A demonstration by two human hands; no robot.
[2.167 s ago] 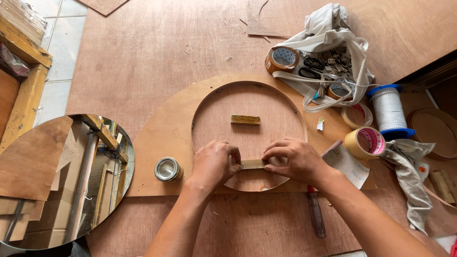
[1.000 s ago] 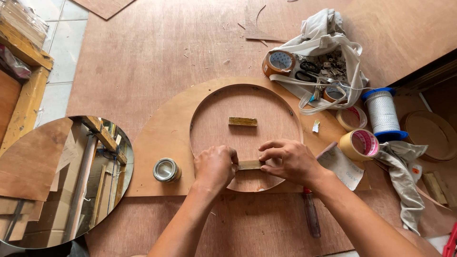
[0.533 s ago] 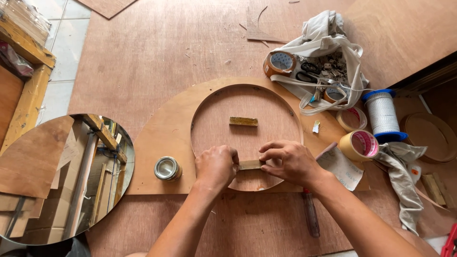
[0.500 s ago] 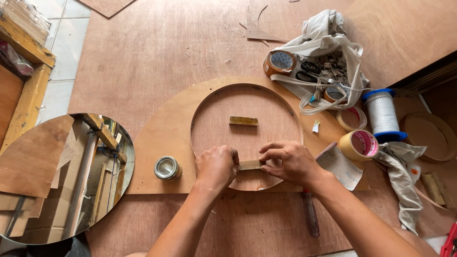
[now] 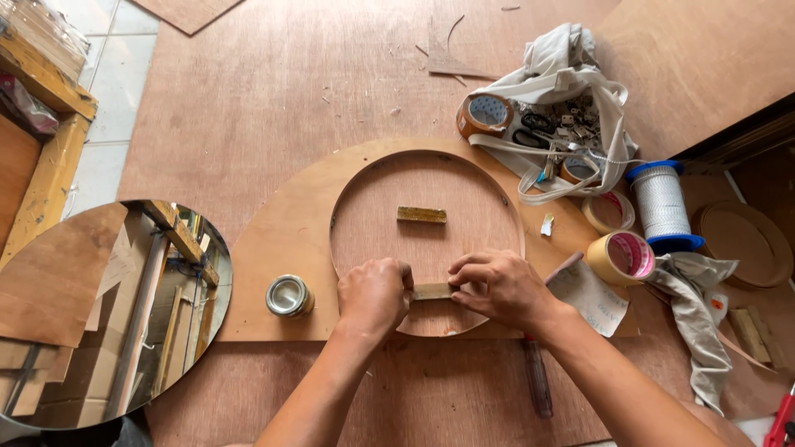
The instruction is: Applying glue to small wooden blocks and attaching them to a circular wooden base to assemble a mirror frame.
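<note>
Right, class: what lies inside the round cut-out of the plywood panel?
Inside the round cut-out lies one small wooden block; both hands, left hand and right hand, hold another block, its ends covered.

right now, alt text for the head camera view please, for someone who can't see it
Two bare hands, left hand and right hand, press a small wooden block onto a round plywood disc set inside a plywood ring. A second block, small tin, tape rolls and round mirror lie around.

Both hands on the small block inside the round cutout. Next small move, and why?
Probably press the block down flat and hold it. Left hand and right hand pinch its two ends, and it lies on the wood inside the cutout, below and roughly parallel to a second block lying untouched. It looks placed, so seating it seems the likely step.
</note>
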